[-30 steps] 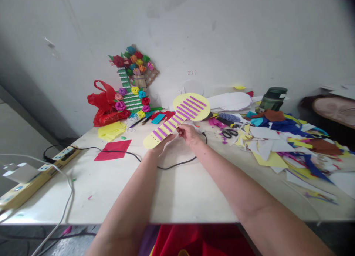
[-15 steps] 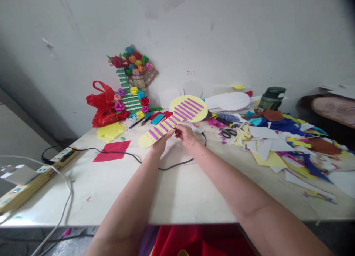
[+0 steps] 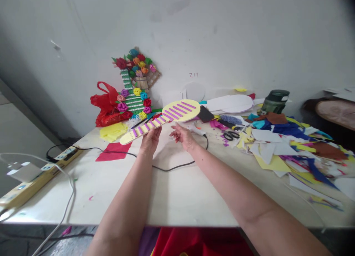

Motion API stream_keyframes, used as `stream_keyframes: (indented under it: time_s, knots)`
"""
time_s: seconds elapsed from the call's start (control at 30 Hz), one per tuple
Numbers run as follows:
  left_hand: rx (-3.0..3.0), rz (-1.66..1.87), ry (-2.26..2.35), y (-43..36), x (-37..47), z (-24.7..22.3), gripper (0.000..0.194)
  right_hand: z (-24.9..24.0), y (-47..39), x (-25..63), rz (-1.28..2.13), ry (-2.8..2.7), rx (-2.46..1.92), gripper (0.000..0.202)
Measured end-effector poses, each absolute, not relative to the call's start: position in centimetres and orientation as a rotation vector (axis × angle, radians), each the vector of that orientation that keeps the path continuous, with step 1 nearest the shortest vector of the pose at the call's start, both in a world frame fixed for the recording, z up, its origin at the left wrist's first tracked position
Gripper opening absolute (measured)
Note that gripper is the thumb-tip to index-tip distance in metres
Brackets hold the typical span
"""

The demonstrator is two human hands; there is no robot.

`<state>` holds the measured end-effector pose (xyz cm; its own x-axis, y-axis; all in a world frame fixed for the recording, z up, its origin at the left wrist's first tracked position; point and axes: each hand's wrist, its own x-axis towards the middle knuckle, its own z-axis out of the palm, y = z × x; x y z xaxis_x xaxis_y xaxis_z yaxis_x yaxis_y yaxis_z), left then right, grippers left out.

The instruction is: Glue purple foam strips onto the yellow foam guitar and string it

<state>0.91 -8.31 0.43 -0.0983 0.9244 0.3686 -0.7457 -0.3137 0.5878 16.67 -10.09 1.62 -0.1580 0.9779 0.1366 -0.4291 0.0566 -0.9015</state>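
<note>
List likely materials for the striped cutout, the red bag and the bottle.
Cutout: matte foam sheet or card, yellow with purple strips; flat, holds its shape off the left hand, so which one is open.
Bag: thin, glossy plastic film; crumpled, with shiny highlights and a loop handle.
Bottle: probably plastic, dark green; the body looks translucent, though glass is possible.

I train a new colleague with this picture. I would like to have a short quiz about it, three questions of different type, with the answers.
1. Which grips the striped yellow shape?
A) the right hand
B) the left hand
C) both hands

2. True or false: the black-handled scissors lie inside the red plastic bag.

3. Fill in the colour: the black cable crosses a ____ sheet on the table.

Key: 1. B; 2. False; 3. red
</note>
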Motion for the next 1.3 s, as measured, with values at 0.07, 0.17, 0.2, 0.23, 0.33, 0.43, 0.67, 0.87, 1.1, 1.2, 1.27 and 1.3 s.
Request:
stream_keyframes:
  time_s: [0.07, 0.17, 0.2, 0.23, 0.33, 0.43, 0.67, 0.87, 1.1, 1.2, 1.27, 1.3]
  knots:
    - [0.821, 1.707, 0.275, -8.2, 0.3, 0.4, 0.033, 1.6, -9.9, 16.8, 1.438, -0.972, -0.698, 0.049]
    - [0.825, 1.691, 0.256, -8.4, -0.5, 0.3, 0.037, 1.7, -9.7, 17.3, 1.417, -0.872, -0.644, 0.041]
    - [0.83, 1.681, 0.253, -8.5, -0.7, 0.3, 0.039, 1.7, -9.6, 17.5, 1.412, -0.849, -0.633, 0.038]
    - [0.835, 1.667, 0.25, -8.6, -0.9, 0.3, 0.042, 1.8, -9.5, 17.6, 1.404, -0.834, -0.626, 0.037]
    - [0.854, 1.625, 0.231, -8.8, -1.2, 0.2, 0.049, 1.7, -9.2, 18.1, 1.382, -0.823, -0.612, 0.033]
    - [0.863, 1.608, 0.221, -8.8, -1.3, 0.3, 0.048, 1.5, -9.0, 18.2, 1.39, -0.825, -0.587, 0.029]
    - [0.91, 1.591, 0.222, -9.0, -0.5, 0.5, 0.032, 1.6, -9.4, 17.5, 1.475, -0.779, -0.585, 0.017]
    - [0.955, 1.614, 0.293, -8.8, 0.4, 0.6, 0.023, 2.0, -10.1, 16.8, 1.575, -0.734, -0.602, 0.015]
    - [0.934, 1.683, 0.351, -8.5, 0.6, 0.8, 0.038, 1.7, -10.1, 16.6, 1.617, -0.71, -0.613, 0.014]
    - [0.944, 1.717, 0.385, -8.5, 0.8, 1.0, 0.037, 1.6, -10.1, 16.6, 1.634, -0.716, -0.625, 0.013]
    - [0.953, 1.743, 0.422, -8.4, 0.8, 1.0, 0.035, 1.6, -10.0, 16.6, 1.635, -0.723, -0.634, 0.013]
    - [0.956, 1.751, 0.438, -8.4, 0.8, 0.9, 0.034, 1.6, -10.0, 16.5, 1.632, -0.724, -0.638, 0.013]
